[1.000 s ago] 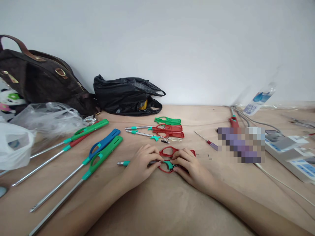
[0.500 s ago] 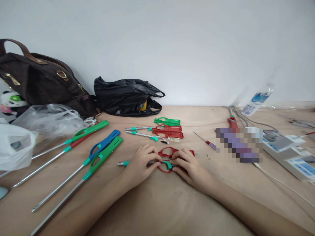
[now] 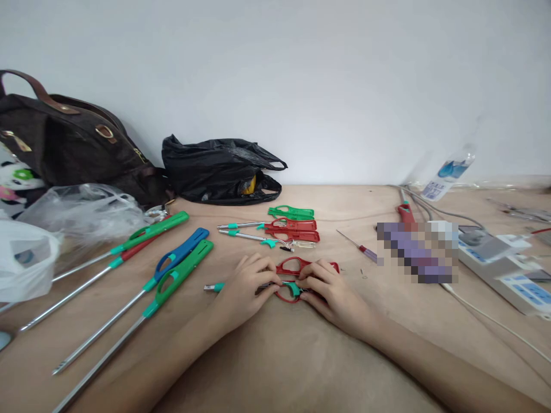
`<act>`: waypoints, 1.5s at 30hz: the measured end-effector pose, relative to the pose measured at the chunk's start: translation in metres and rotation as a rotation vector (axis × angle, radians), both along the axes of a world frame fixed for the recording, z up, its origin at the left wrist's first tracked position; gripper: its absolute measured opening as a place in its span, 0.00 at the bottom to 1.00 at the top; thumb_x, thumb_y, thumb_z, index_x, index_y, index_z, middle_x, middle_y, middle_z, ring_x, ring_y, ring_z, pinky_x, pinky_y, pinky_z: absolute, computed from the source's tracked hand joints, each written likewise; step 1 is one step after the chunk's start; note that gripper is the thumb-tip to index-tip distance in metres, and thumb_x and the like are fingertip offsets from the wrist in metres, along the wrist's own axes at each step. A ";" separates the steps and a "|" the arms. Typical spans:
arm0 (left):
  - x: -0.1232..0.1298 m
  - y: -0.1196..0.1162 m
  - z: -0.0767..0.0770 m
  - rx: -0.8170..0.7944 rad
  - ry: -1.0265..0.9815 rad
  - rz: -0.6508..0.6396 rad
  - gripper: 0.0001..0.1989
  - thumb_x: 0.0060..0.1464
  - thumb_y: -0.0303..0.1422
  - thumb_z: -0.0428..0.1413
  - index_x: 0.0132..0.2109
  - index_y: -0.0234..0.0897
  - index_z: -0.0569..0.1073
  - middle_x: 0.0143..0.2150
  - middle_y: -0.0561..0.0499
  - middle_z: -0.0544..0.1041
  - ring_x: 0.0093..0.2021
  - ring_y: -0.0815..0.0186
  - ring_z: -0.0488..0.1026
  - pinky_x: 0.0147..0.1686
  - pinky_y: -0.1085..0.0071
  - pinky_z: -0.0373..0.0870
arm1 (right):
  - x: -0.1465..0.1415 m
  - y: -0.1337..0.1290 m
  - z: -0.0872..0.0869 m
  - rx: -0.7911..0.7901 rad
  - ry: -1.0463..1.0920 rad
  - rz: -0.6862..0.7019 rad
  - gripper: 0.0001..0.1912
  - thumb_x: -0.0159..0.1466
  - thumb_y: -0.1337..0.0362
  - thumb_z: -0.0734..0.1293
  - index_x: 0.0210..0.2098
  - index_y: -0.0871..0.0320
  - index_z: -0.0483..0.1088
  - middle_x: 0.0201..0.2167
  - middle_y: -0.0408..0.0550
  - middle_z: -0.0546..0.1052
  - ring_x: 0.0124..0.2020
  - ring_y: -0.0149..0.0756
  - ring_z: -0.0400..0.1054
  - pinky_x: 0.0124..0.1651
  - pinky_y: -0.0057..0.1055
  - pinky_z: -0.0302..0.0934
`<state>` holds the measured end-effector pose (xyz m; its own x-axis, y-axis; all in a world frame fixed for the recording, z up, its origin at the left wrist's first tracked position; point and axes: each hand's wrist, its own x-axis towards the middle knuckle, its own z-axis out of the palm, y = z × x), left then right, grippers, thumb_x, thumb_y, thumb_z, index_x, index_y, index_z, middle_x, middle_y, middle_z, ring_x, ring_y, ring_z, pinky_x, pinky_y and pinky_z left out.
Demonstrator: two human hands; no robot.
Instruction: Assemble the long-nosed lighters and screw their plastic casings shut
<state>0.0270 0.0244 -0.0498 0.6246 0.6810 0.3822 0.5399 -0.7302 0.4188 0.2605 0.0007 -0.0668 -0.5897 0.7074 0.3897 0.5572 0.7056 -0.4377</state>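
Note:
My left hand (image 3: 249,285) is closed on the dark rod of a lighter, whose metal tip (image 3: 209,288) sticks out to its left. My right hand (image 3: 329,289) has its fingers pressed together on the lighter's open red handle half (image 3: 287,296), beside a teal trigger (image 3: 294,289). Just behind the fingers lies another red handle half (image 3: 297,265). Farther back are opened red handles (image 3: 301,236) with metal rods, and a green handle half (image 3: 297,213). What lies under my fingertips is mostly hidden.
Long green and blue lighters (image 3: 183,252) lie at the left, near plastic bags (image 3: 38,258) and a dark backpack (image 3: 73,143). A black bag (image 3: 215,166) sits at the back. To the right are a screwdriver (image 3: 365,250), power strips (image 3: 495,275), cables and a bottle (image 3: 450,172).
The view has shifted very slightly. Both hands keep nearly the same place and hold on the lighter parts.

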 end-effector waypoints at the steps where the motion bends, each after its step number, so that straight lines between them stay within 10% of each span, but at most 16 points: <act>1: 0.000 0.000 0.000 0.006 0.003 0.000 0.06 0.60 0.26 0.55 0.36 0.39 0.75 0.38 0.51 0.73 0.41 0.62 0.66 0.42 0.64 0.60 | 0.000 0.000 0.000 0.000 0.000 -0.001 0.06 0.68 0.67 0.61 0.40 0.59 0.70 0.43 0.52 0.72 0.44 0.41 0.64 0.48 0.40 0.65; 31: -0.005 0.003 0.014 -0.114 -0.137 0.159 0.05 0.58 0.28 0.53 0.36 0.39 0.74 0.36 0.52 0.75 0.41 0.61 0.70 0.45 0.64 0.65 | 0.007 0.007 0.006 0.052 0.110 -0.161 0.12 0.69 0.67 0.58 0.48 0.56 0.70 0.43 0.53 0.73 0.45 0.43 0.66 0.48 0.43 0.65; 45: -0.004 0.002 0.015 -0.023 -0.181 0.198 0.09 0.61 0.30 0.49 0.38 0.38 0.74 0.38 0.50 0.76 0.42 0.61 0.71 0.47 0.62 0.66 | 0.030 0.030 0.007 0.092 0.105 -0.274 0.07 0.66 0.70 0.58 0.34 0.55 0.65 0.35 0.50 0.71 0.38 0.41 0.66 0.42 0.40 0.63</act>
<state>0.0227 0.0265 -0.0346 0.4015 0.7927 0.4587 0.5857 -0.6073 0.5368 0.2905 0.0308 -0.0598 -0.3346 0.7933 0.5087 0.6873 0.5747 -0.4443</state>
